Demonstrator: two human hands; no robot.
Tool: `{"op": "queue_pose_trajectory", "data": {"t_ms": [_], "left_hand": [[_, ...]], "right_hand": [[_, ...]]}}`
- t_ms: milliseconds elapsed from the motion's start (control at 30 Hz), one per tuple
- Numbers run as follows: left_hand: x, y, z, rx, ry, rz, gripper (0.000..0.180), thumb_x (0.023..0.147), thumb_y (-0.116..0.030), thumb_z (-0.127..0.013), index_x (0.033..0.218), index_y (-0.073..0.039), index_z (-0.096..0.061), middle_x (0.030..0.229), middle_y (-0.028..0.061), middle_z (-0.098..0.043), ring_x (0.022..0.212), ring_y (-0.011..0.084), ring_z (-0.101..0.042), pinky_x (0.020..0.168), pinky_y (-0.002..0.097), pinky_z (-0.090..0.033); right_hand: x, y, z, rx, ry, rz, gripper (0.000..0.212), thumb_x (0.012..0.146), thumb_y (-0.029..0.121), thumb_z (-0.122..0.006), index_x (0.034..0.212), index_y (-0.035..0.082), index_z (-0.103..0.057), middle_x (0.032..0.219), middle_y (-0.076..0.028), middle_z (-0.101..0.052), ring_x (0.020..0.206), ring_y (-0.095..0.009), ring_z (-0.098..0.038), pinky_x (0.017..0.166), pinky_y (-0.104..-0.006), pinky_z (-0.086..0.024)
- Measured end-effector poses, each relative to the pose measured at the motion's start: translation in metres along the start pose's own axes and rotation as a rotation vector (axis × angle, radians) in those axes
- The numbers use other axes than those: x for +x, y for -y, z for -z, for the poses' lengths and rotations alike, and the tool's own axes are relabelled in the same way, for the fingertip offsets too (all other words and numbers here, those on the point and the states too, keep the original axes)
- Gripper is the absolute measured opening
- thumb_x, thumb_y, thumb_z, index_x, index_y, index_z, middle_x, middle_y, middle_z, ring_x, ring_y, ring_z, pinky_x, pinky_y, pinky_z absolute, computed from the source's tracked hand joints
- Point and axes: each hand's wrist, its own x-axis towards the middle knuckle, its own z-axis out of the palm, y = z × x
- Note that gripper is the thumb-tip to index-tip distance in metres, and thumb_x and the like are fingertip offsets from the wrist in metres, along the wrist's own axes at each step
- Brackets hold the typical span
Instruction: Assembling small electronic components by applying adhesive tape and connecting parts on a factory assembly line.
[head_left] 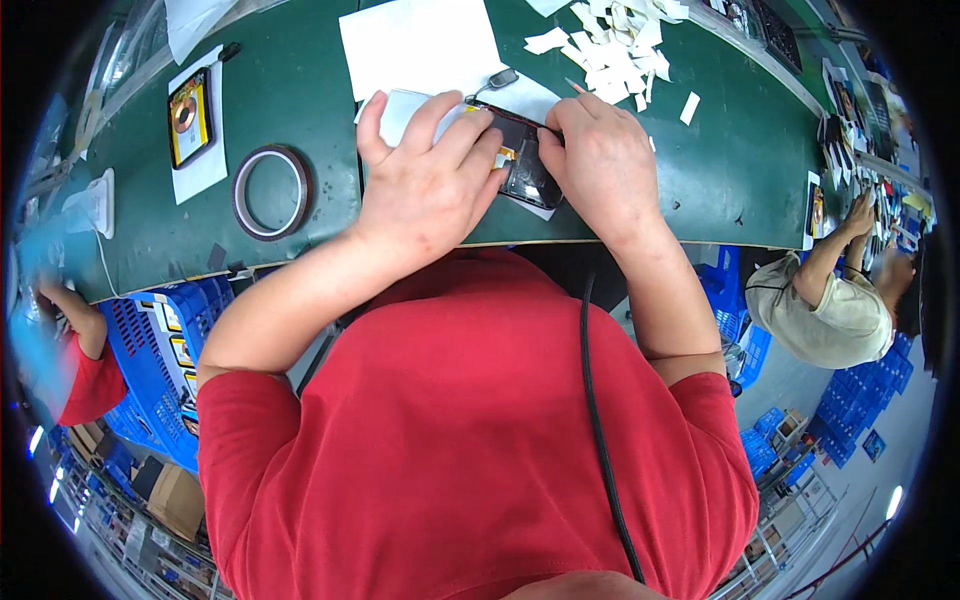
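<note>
A dark phone-like device (526, 168) with a yellow tab lies on a white sheet at the near edge of the green bench (300, 70). My left hand (432, 178) lies across its left end, fingers spread over it and the paper. Over the device's right end my right hand (598, 160) is curled, its fingertips pressing on the top edge. Most of the device is hidden under both hands. A thin pointed tool (575, 86) sticks out just past my right fingers.
A brown tape roll (272, 191) lies left of my hands. Further left, another device (189, 117) rests on white paper. White paper scraps (617, 45) are heaped at the back right. Blue crates (160, 350) stand below the bench. Other people work at left and right.
</note>
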Motion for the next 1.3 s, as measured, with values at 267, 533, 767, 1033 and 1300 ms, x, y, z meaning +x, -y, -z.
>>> {"op": "queue_pose_trajectory", "data": {"t_ms": [267,533,767,1033,1300], "left_hand": [[0.006,-0.008,0.005,0.179,0.080,0.095,0.046,0.085,-0.047,-0.072,0.119,-0.016,-0.072,0.136,0.0009,-0.056,0.139,0.0267,-0.040,0.115,0.0661,-0.010],[0.004,-0.009,0.005,0.195,0.116,0.073,0.048,0.086,-0.047,-0.072,0.123,-0.016,-0.073,0.140,0.0023,-0.056,0.139,0.0276,-0.041,0.115,0.0669,-0.013],[0.020,0.038,0.024,0.042,0.097,0.325,0.063,0.087,-0.044,-0.076,0.137,-0.011,-0.061,0.138,0.0101,-0.062,0.132,0.0311,-0.051,0.114,0.0558,-0.027],[0.031,0.063,0.024,-0.237,0.243,0.414,0.072,0.087,-0.038,-0.080,0.144,-0.003,-0.054,0.125,0.0161,-0.071,0.124,0.0321,-0.060,0.110,0.0479,-0.039],[0.052,0.064,0.012,-1.212,0.039,0.922,0.069,0.092,-0.018,-0.079,0.149,0.004,-0.045,0.126,0.0165,-0.068,0.112,0.0199,-0.065,0.103,0.0309,-0.046]], "right_hand": [[-0.003,0.007,0.000,-0.031,-0.020,-0.036,0.014,0.079,0.016,-0.075,0.079,0.006,-0.065,0.078,-0.011,-0.065,0.080,-0.029,-0.070,0.075,-0.0394,-0.056],[-0.009,0.015,-0.002,0.021,-0.015,-0.067,0.016,0.082,0.016,-0.074,0.078,0.007,-0.061,0.075,-0.010,-0.064,0.070,-0.031,-0.067,0.065,-0.0431,-0.056],[-0.015,0.030,0.000,0.069,0.110,-0.170,0.017,0.087,0.019,-0.072,0.081,0.007,-0.062,0.070,-0.013,-0.068,0.063,-0.034,-0.069,0.058,-0.0449,-0.056],[-0.018,0.041,-0.001,0.101,0.182,-0.201,0.017,0.092,0.022,-0.070,0.088,0.008,-0.061,0.063,-0.014,-0.067,0.060,-0.034,-0.069,0.056,-0.0465,-0.055],[-0.020,0.037,0.001,0.115,0.129,-0.126,0.017,0.094,0.022,-0.069,0.087,0.009,-0.060,0.066,-0.013,-0.067,0.061,-0.036,-0.067,0.057,-0.0483,-0.053]]}}
